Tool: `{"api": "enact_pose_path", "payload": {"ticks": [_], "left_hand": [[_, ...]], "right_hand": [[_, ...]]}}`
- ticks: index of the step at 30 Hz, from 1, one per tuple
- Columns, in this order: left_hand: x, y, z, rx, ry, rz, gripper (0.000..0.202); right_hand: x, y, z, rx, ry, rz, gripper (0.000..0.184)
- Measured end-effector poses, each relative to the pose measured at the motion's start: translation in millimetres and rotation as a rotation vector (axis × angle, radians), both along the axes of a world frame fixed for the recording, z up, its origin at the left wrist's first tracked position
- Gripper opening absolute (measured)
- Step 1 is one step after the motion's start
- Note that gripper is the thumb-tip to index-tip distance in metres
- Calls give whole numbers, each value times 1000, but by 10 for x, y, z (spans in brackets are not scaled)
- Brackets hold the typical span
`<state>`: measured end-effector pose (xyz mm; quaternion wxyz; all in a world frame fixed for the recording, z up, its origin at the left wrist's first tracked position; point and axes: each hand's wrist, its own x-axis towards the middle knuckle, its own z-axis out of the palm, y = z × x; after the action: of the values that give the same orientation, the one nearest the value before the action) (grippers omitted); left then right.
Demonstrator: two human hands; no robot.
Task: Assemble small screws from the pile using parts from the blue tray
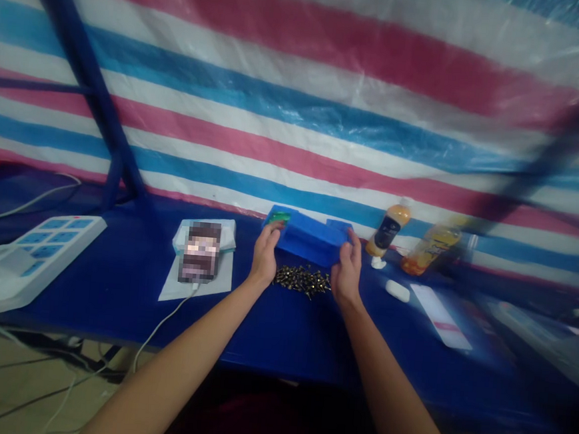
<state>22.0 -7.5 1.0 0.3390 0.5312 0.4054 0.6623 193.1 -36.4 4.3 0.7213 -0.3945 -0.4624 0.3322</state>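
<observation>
The left hand (265,255) and right hand (346,275) grip opposite ends of a blue plastic case (308,240), held mid-frame just above a loose heap of small dark screws (302,281) on the blue worktop (113,297). Whether any screws lie inside the case cannot be seen.

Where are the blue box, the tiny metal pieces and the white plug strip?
blue plastic box (307,242), head view, on its front side
pile of small metal screws (302,280), head view, on the pile's middle
white power strip (51,245), head view, on its top face
</observation>
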Motion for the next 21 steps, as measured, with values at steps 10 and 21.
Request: {"api": "enact_pose_path", "payload": {"ticks": [10, 21], "left_hand": [[72, -100, -26, 93, 139, -195, 44], [58, -172, 37, 122, 265, -264, 46]], "right_hand": [[13, 53, -47, -103, 242, 159, 35], [13, 123, -149, -266, -82, -41, 53]]}}
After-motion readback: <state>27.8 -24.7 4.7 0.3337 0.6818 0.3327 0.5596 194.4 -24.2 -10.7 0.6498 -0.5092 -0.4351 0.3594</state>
